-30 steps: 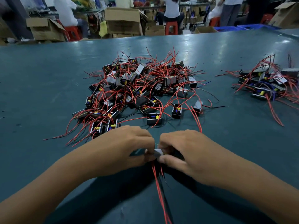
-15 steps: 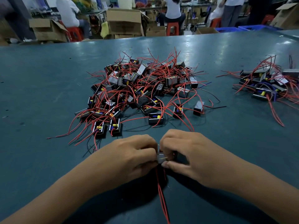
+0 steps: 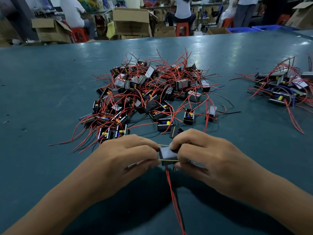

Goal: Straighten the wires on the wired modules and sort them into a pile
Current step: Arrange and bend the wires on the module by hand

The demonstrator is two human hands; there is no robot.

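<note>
Now both hands, left hand [image 3: 125, 160] and right hand [image 3: 208, 160], pinch one grey module [image 3: 167, 154]; tangled heap [image 3: 149, 94] ahead, second pile [image 3: 281, 89] far right.

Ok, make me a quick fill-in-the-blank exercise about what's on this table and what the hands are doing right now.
1. Both the left hand and the right hand hold one small grey ____.
2. The wires trailing from the module toward the camera are mostly ____ in colour.
3. The big tangled pile lies in the middle of the table; the smaller pile lies to its ____.

Missing words: module; red; right
</note>
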